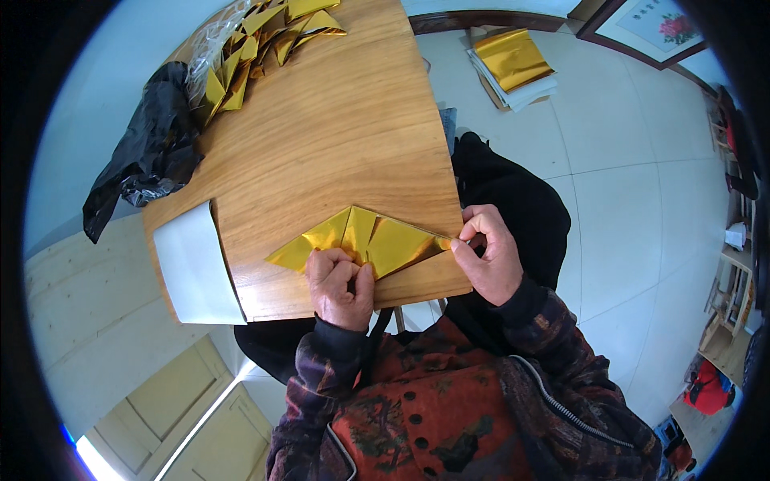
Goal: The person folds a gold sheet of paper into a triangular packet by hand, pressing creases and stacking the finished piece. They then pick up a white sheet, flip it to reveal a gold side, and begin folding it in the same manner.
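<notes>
A sheet of shiny gold foil paper (393, 242), folded into a wide pointed shape, lies near the front edge of the wooden table. Creases run down from its top point. My left hand (340, 289) presses on its lower middle with the fingers curled in and the thumb close to the forefinger. At the paper's right tip, beside the table's right edge, my right hand (491, 255) pinches the corner between thumb and forefinger. The paper's left point rests on the wood, free of both hands.
Folded gold paper pieces (261, 40) are heaped at the table's far left, next to a black plastic bag (152, 140). A pale sheet (196, 264) lies at the table's left end. On the floor, a stack topped with gold paper (513, 60) stands beyond the wooden table (345, 120).
</notes>
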Demonstrator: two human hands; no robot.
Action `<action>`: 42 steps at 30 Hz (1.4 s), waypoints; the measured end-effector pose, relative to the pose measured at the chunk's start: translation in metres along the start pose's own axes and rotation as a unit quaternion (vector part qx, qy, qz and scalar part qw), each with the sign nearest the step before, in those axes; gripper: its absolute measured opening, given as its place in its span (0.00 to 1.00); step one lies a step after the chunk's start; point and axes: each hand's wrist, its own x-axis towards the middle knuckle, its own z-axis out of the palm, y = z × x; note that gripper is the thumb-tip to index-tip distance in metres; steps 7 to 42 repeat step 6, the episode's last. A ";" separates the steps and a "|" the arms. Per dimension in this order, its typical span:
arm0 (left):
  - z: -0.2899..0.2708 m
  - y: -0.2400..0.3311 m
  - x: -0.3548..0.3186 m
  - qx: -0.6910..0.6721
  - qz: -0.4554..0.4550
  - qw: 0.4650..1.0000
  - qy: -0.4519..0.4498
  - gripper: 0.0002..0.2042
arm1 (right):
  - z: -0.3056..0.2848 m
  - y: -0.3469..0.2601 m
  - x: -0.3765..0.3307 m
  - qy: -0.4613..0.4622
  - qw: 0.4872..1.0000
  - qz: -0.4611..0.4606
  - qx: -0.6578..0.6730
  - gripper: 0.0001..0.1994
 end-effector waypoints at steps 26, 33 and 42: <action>0.000 0.000 -0.001 -0.001 -0.014 1.000 -0.001 0.08 | 0.000 -0.002 0.001 -0.006 1.000 0.011 -0.019 0.08; 0.000 0.000 -0.001 -0.001 -0.014 1.000 -0.001 0.08 | 0.000 -0.002 0.001 -0.006 1.000 0.011 -0.019 0.08; 0.000 0.000 -0.001 -0.001 -0.014 1.000 -0.001 0.08 | 0.000 -0.002 0.001 -0.006 1.000 0.011 -0.019 0.08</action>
